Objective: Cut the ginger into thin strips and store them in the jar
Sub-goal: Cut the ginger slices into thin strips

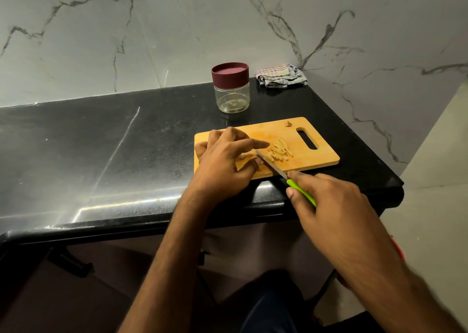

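The right grip (326, 201) clamped a knife (286, 175) beside cut ginger strips (279, 151), while the left grip (228, 160) pinned a ginger piece (243, 160) on the board (326, 152).

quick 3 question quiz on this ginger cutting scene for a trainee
1. True or false: the jar has its lid on.
2. Which hand holds the knife? A left B right
3. Fill in: the cut ginger strips lie on the ___.

Key:
1. True.
2. B: the right hand has its grip on the green handle; the left hand rests on the cutting board.
3. Cutting board.
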The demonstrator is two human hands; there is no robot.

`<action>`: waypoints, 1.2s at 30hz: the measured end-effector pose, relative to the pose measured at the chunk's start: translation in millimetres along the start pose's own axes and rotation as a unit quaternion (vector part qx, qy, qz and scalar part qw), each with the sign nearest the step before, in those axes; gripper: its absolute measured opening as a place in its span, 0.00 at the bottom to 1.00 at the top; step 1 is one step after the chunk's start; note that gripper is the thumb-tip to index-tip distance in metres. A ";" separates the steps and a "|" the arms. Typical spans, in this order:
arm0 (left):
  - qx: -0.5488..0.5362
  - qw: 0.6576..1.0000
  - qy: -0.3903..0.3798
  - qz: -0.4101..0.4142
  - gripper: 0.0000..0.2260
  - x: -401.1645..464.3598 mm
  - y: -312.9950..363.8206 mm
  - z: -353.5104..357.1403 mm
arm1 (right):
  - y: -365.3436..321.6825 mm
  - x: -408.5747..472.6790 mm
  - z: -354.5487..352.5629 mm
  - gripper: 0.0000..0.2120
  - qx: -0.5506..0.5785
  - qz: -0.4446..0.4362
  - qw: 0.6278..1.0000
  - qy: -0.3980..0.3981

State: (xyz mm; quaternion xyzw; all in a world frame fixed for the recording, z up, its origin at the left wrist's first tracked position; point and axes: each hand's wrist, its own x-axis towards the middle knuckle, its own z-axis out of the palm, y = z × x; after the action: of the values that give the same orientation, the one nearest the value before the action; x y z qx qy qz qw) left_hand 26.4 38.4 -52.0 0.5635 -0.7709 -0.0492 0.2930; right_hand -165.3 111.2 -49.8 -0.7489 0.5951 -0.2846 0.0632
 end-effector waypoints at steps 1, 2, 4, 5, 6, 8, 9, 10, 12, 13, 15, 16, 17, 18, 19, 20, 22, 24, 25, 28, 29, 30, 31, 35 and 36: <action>-0.015 1.000 0.011 -0.008 0.14 -0.3 -1.0 0.0 | 0.1 -0.6 -0.5 0.19 0.005 -0.002 1.000 0.005; -0.029 0.999 0.023 -0.020 0.14 -0.5 -1.6 -0.3 | -0.3 -0.9 -1.3 0.19 0.012 -0.003 1.000 0.010; -0.053 0.996 0.041 -0.054 0.11 -0.6 -1.6 -1.0 | -1.5 -1.1 -2.2 0.18 0.027 -0.003 0.999 0.017; -0.059 0.995 0.048 -0.068 0.08 -0.6 -1.3 -1.3 | -2.4 -0.9 -2.0 0.18 0.031 -0.002 0.999 0.019; -0.062 0.994 0.052 -0.077 0.05 -0.7 -0.6 -1.4 | -3.2 -0.9 -1.5 0.19 0.034 -0.002 0.999 0.019; -0.068 0.993 0.050 -0.084 0.05 -1.4 0.6 -1.5 | -3.8 -1.1 -0.2 0.19 0.039 -0.005 0.999 0.014; -0.069 0.993 0.045 -0.084 0.06 -1.7 0.7 -1.7 | -3.8 -1.3 0.3 0.19 0.042 -0.008 0.999 0.011; -0.063 0.994 0.041 -0.084 0.06 -1.9 1.0 -1.7 | -3.8 -1.7 0.5 0.19 0.043 -0.011 0.999 0.009; -0.051 0.994 0.036 -0.086 0.04 -1.3 1.0 -2.0 | -3.9 -2.5 0.2 0.18 0.040 -0.013 0.999 0.009; -0.047 0.994 0.035 -0.088 0.03 -0.7 1.0 -2.2 | -3.7 -2.7 0.0 0.18 0.039 -0.012 0.999 0.011; -0.041 0.994 0.033 -0.091 0.02 0.5 1.9 -2.9 | -3.1 -3.3 -1.1 0.18 0.043 -0.009 0.999 0.013; -0.039 0.994 0.031 -0.092 0.03 1.0 2.3 -3.0 | -3.0 -3.6 -1.7 0.18 0.044 -0.007 0.999 0.010; -0.037 0.995 0.028 -0.094 0.04 1.5 2.5 -3.1 | -3.1 -3.7 -2.0 0.18 0.045 -0.005 0.999 0.005; -0.033 0.995 0.024 -0.095 0.05 1.9 2.4 -3.1 | -3.5 -3.3 -1.9 0.17 0.047 -0.003 0.999 0.000; -0.029 0.995 0.019 -0.096 0.05 2.6 2.2 -3.1 | -4.1 -2.1 -1.2 0.17 0.050 0.000 0.999 -0.004; -0.026 0.995 0.015 -0.096 0.05 3.3 1.9 -3.1 | -4.8 0.2 0.1 0.17 0.051 0.002 0.999 -0.006; -0.029 0.995 0.011 -0.096 0.04 4.3 0.7 -3.8 | -7.0 6.9 3.3 0.17 0.049 0.003 0.999 -0.008; -0.034 0.995 0.013 -0.097 0.04 5.0 0.1 -4.6 | -8.7 11.9 5.3 0.18 0.041 0.003 0.999 -0.016; -0.033 0.995 0.016 -0.098 0.04 5.2 -0.1 -4.7 | -8.9 12.3 4.7 0.18 0.035 0.003 0.999 -0.023; -0.032 0.994 0.021 -0.104 0.04 4.8 -0.3 -3.9 | -6.7 3.7 -3.4 0.18 0.018 0.007 0.999 -0.037; -0.031 0.994 0.022 -0.104 0.04 4.7 -0.8 -3.5 | -6.1 0.8 -6.5 0.18 0.012 0.013 0.999 -0.033; -0.029 0.994 0.025 -0.103 0.04 4.4 -1.2 -2.6 | -5.0 -1.2 -8.5 0.18 0.002 0.018 1.000 -0.025; -0.028 0.994 0.030 -0.102 0.04 3.9 -1.4 -1.7 | -3.8 -1.7 -9.1 0.18 -0.011 0.019 1.000 -0.019; -0.024 0.995 0.048 -0.081 0.07 1.1 -1.6 -0.4 | -2.3 -0.7 -5.5 0.21 -0.041 0.030 0.998 -0.030; -0.028 0.996 0.051 -0.068 0.07 0.4 -1.7 -0.9 | -2.4 -0.7 -4.8 0.21 -0.039 0.030 0.998 -0.032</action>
State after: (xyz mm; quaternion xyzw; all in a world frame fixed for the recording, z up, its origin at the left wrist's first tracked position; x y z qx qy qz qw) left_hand 28.2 37.6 -51.8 0.6076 -0.7134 -0.0619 0.3435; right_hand -165.8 113.7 -45.0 -0.7410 0.6259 -0.2354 0.0616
